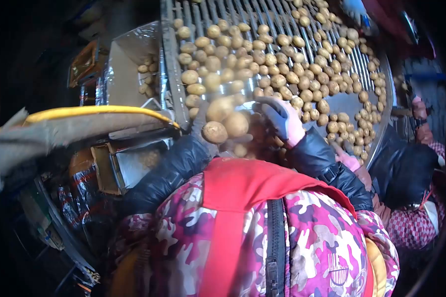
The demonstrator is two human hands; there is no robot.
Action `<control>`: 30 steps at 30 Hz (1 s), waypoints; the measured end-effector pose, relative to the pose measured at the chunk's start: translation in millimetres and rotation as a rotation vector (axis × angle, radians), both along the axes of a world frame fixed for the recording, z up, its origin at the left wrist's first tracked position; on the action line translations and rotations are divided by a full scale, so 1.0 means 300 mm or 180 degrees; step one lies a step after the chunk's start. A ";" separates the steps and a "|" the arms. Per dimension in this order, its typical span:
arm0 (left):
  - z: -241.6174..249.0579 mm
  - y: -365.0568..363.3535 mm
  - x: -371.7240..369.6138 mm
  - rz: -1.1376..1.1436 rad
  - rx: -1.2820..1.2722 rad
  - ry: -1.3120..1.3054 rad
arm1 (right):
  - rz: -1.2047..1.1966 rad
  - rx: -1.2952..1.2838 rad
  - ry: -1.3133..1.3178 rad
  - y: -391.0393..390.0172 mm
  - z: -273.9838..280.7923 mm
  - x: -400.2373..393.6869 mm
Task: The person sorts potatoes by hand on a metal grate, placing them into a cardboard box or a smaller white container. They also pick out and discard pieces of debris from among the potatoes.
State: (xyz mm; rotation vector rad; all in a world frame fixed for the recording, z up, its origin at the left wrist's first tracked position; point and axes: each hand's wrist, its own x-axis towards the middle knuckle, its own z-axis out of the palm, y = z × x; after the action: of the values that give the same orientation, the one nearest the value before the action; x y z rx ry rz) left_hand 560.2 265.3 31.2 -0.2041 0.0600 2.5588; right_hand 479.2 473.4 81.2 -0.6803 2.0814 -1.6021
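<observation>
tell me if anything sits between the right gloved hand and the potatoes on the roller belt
Nothing visible does. The right hand, in a blue and pink glove, lies right at the near edge of the potatoes on the roller belt, with potatoes all around its fingers. The left hand is mostly hidden behind the blurred potatoes close to the camera.

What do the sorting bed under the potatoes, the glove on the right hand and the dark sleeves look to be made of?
The sorting bed looks like bare metal: grey, dully shiny bars running side by side. The glove on the right hand seems to be knit fabric, blue-grey at the fingers and pink at the cuff, possibly coated. The dark sleeves look like glossy quilted synthetic cloth, with puffed seams that catch the light.
</observation>
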 end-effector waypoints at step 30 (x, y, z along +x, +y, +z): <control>0.002 -1.659 0.670 0.4531 -0.3300 -0.1617 | -0.0028 0.1196 0.0122 0.062 -0.132 0.162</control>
State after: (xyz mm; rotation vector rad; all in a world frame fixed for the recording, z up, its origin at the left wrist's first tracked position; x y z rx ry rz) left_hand 761.3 -232.5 31.7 -1.8054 1.5142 3.3138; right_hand 527.7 491.9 41.6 -0.5716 2.3268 -1.1590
